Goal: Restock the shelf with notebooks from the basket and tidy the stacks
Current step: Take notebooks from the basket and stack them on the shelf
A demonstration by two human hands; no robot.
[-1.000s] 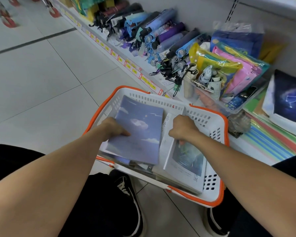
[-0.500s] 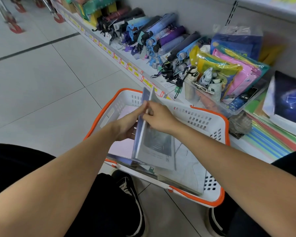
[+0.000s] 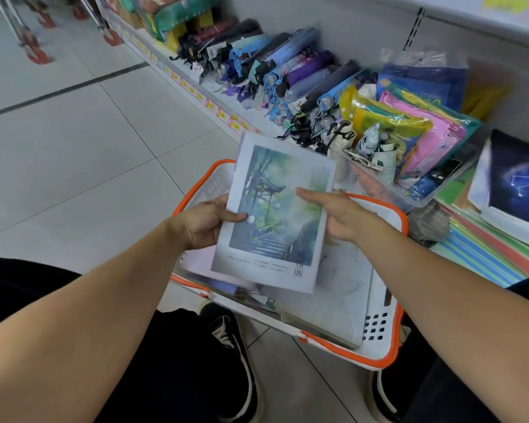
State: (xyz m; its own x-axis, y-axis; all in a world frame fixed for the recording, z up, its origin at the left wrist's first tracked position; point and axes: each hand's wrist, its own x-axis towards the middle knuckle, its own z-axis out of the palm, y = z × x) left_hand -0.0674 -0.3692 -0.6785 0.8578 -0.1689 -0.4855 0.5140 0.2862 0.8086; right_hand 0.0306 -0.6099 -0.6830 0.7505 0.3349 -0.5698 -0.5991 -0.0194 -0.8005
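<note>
A white notebook with a green-blue pavilion picture (image 3: 275, 215) is lifted above the white basket with an orange rim (image 3: 391, 337). My left hand (image 3: 202, 222) grips its left edge, thumb on the cover. My right hand (image 3: 336, 213) holds its right edge, thumb laid across the cover and fingers behind. More notebooks (image 3: 333, 300) lie flat in the basket below. On the low shelf at the right lies a dark starry notebook (image 3: 513, 184) atop a stack of colourful notebooks (image 3: 483, 248).
Folded umbrellas (image 3: 287, 71) fill the shelf to the left of the notebooks. A clear tray (image 3: 388, 193) with bright plastic pouches (image 3: 416, 129) stands between them and the stack. My black shoes (image 3: 235, 361) flank the basket on the tiled floor (image 3: 74, 148).
Both hands picked the pavilion notebook out of the basket, stood it on edge, then turned it face up and raised it above the basket.
</note>
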